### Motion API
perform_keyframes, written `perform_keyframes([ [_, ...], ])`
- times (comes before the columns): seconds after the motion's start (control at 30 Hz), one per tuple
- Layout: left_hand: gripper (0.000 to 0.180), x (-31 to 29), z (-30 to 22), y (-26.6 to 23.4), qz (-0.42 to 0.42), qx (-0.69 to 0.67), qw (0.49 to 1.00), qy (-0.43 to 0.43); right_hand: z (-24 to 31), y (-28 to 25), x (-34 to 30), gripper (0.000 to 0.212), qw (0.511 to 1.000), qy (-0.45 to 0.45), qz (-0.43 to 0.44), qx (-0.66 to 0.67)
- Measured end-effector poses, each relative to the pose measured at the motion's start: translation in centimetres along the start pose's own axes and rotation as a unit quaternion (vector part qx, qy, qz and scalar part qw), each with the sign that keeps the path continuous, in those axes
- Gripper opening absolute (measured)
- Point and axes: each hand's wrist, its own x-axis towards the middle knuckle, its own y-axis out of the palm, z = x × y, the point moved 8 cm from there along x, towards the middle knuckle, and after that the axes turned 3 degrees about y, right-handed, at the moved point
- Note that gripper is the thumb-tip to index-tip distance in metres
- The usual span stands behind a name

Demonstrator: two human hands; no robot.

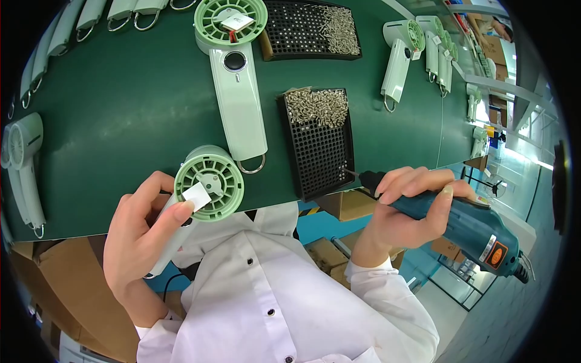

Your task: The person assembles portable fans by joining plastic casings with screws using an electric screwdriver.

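My left hand [145, 227] is closed around a pale green handheld fan [227, 181], its round slotted head facing up. The thumb presses beside a small white square piece [196, 196] on the fan head. In my right hand [417, 202] is a teal electric screwdriver [478, 233], its black nose pointing left. The bit's tip reaches the lower right of a black perforated screw tray [321, 157], where a few screws stand in the holes. Loose silver screws [318, 107] are heaped at that tray's far end. Whether the bit carries a screw is too small to tell.
Another fan [239, 103] lies just beyond my left hand on the green table [121, 121]. A second screw tray [296, 30] sits at the back. Several more fans line the left edge, and others stand at right [396, 69]. Cardboard boxes [85, 290] are below the table edge.
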Motion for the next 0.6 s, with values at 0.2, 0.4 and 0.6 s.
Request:
perform_keyframes([
  [0.2, 0.022, -0.1, 0.5, -0.1, 0.006, -0.011, 1.0, -0.001, 0.2, 1.5, 0.0, 0.017, 0.998, -0.01, 0.047, -0.027],
  [0.4, 0.027, -0.2, 0.2, 0.1, 0.018, -0.005, 1.0, 0.0, 2.3, 1.0, 0.2, 0.02, 0.999, -0.03, -0.011, 0.019],
  [0.6, 0.036, 0.5, -0.8, 1.0, 0.067, 0.054, 0.996, -0.002, 5.4, 5.9, 0.0, 0.033, 0.98, -0.051, 0.108, 0.159],
])
